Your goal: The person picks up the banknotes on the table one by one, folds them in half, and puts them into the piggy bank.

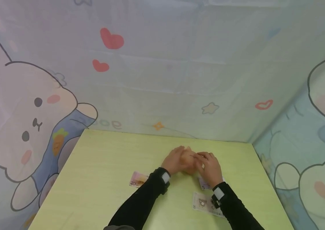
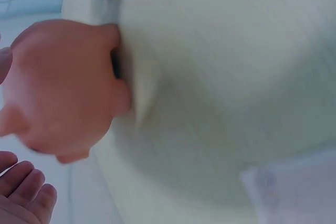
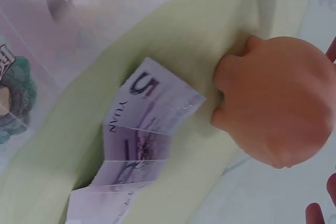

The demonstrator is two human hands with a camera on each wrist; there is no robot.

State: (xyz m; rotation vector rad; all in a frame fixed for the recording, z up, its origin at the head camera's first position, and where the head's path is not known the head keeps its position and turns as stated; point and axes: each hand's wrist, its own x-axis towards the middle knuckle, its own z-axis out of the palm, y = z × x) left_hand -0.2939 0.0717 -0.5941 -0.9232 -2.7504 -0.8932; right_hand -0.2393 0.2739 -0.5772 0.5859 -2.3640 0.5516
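Note:
A pinkish-orange piggy bank stands on its short legs between both hands. My left hand rests at its left side, fingers loosely bent; in the left wrist view the fingertips show just off the body of the piggy bank. My right hand reaches to its top right, fingertips close together there; whether they pinch anything I cannot tell. Beneath the right hand lies a creased purple banknote marked 5 YUAN. In the right wrist view only fingertips show at the right edge, beyond the piggy bank.
A pinkish banknote marked 20 lies beside the left forearm. Nearer me, a pale banknote lies flat, partly under the right wrist. The yellow-green table ends at a printed cloth backdrop with cartoon rabbits.

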